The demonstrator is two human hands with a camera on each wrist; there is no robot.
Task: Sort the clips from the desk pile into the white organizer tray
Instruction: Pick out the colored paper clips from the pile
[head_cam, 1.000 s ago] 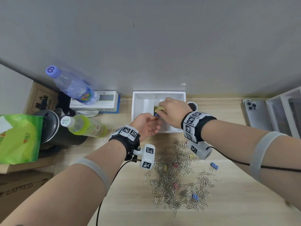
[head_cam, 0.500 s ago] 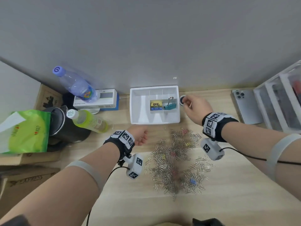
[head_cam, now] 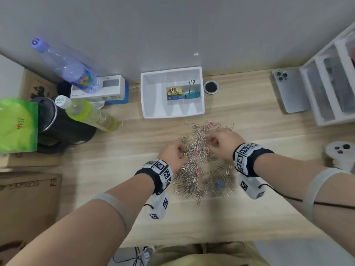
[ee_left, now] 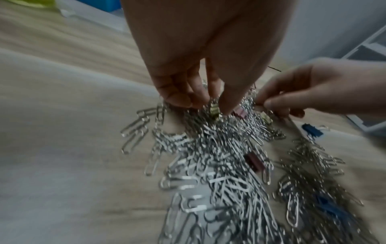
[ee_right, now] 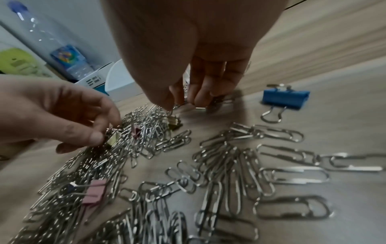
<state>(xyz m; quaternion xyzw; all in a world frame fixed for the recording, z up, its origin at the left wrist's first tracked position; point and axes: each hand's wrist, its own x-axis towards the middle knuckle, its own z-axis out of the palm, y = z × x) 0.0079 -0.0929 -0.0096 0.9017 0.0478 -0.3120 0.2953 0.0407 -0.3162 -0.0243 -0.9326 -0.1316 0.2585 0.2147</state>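
A pile of silver paper clips (head_cam: 194,181) with small coloured binder clips mixed in lies on the wooden desk in front of the white organizer tray (head_cam: 153,104). The tray's middle compartment holds yellow and blue binder clips (head_cam: 174,92), and a teal binder clip (head_cam: 192,92) stands in the compartment to their right. My left hand (ee_left: 208,106) is down in the pile's left side and pinches a small yellow binder clip (ee_left: 214,110). At the pile's upper right, my right hand (ee_right: 180,103) pinches the wire handle of another yellow binder clip (ee_right: 174,124).
Two bottles (head_cam: 90,114), a black kettle (head_cam: 57,127) and a green bag (head_cam: 17,125) crowd the left. A black round lid (head_cam: 211,87) sits right of the tray, then a phone (head_cam: 290,89) and clear drawers (head_cam: 326,87). Pink clips (ee_right: 94,191) and a blue binder clip (ee_right: 285,99) lie in the pile.
My right hand left the tray, passed beside it and came down onto the pile. My left hand moved from the tray's front edge to the pile. Each now pinches a yellow clip.
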